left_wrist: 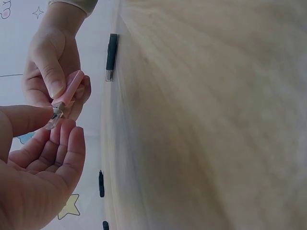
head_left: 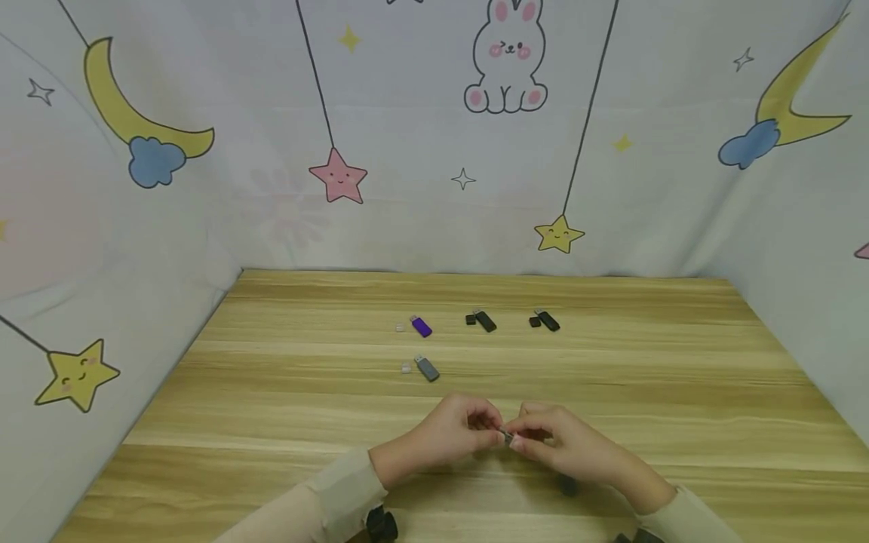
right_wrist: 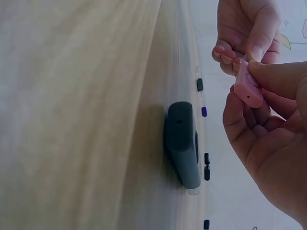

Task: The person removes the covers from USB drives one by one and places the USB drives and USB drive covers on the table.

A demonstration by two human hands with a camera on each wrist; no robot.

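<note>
A pink USB stick (right_wrist: 249, 91) is pinched between the thumb and fingers of my right hand (head_left: 573, 443). My left hand (head_left: 451, 431) pinches the clear cap (left_wrist: 52, 123) at the stick's metal plug end, where both hands meet above the table. In the left wrist view, the metal plug (left_wrist: 58, 109) shows between the pink body and my left thumb. On the table below my right hand lies a dark USB stick (right_wrist: 181, 143) with a clear end, partly hidden in the head view.
Farther back on the wooden table (head_left: 305, 392) lie a purple USB stick (head_left: 422, 326), a grey one (head_left: 428, 369) and two black ones (head_left: 485, 321), each beside its cap. A patterned cloth (head_left: 421, 226) encloses the back and sides.
</note>
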